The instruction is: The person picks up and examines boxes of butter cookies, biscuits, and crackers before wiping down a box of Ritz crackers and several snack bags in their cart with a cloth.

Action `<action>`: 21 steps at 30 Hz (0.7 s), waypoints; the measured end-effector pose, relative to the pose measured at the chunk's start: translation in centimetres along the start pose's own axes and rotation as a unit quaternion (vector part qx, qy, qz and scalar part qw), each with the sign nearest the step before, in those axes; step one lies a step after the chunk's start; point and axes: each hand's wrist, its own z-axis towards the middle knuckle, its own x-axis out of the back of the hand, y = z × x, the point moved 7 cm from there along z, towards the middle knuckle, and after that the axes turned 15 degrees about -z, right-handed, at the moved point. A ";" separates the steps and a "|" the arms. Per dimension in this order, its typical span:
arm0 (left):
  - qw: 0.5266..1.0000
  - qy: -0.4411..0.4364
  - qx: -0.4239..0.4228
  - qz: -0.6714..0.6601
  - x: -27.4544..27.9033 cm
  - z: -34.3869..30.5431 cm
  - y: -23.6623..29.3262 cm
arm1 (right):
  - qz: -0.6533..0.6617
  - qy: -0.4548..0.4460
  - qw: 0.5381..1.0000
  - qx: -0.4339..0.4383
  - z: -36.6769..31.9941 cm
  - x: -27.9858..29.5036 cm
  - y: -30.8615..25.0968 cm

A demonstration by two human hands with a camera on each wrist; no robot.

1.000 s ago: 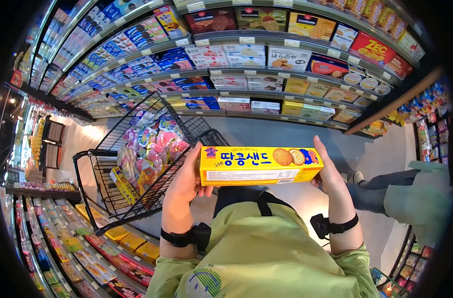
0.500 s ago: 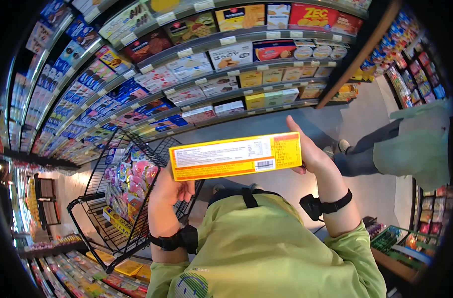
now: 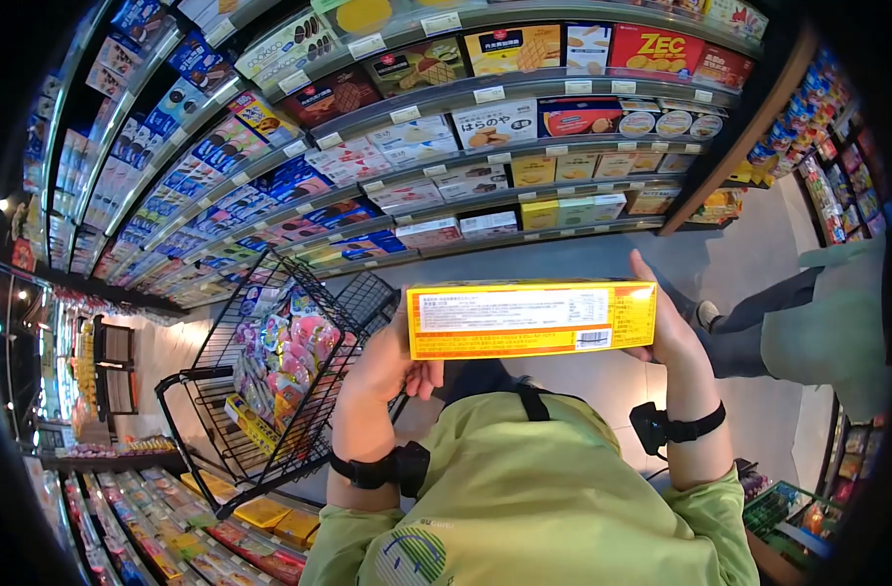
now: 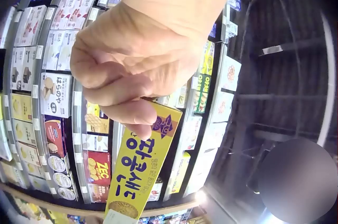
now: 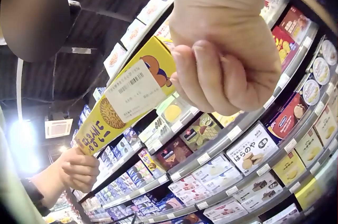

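A long yellow biscuit box lies level across the head view, its side with small print and a barcode turned up. My left hand grips its left end, fingers curled at the edge. At the other end my right hand holds it, thumb pointing up along the end. In the left wrist view the left hand's fingers bend over the box's corner, beside large blue lettering. The right wrist view shows a white barcode sticker on another face, close to the curled right fingers.
A black wire shopping cart stands at my left, with bagged sweets and a yellow box inside. Shelves of boxed biscuits rise ahead. Low shelves run at lower left. Another person stands close on the right.
The biscuit box has rolled between my hands: its lettered face with pictured biscuits faced up before, now the small-print side does. Both hands stay at its ends. The head view has swung.
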 end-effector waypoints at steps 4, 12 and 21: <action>0.999 -0.023 0.014 -0.022 -1.3 1.2 0.9 | 0.014 0.001 1.000 -0.011 0.3 1.5 0.4; 0.999 -0.039 0.012 -0.003 -4.2 5.2 4.0 | 0.046 -0.005 0.999 0.018 2.0 5.3 -0.8; 0.976 -0.203 0.022 -0.079 -6.9 14.7 8.8 | -0.005 0.061 0.996 0.071 6.7 13.7 -5.2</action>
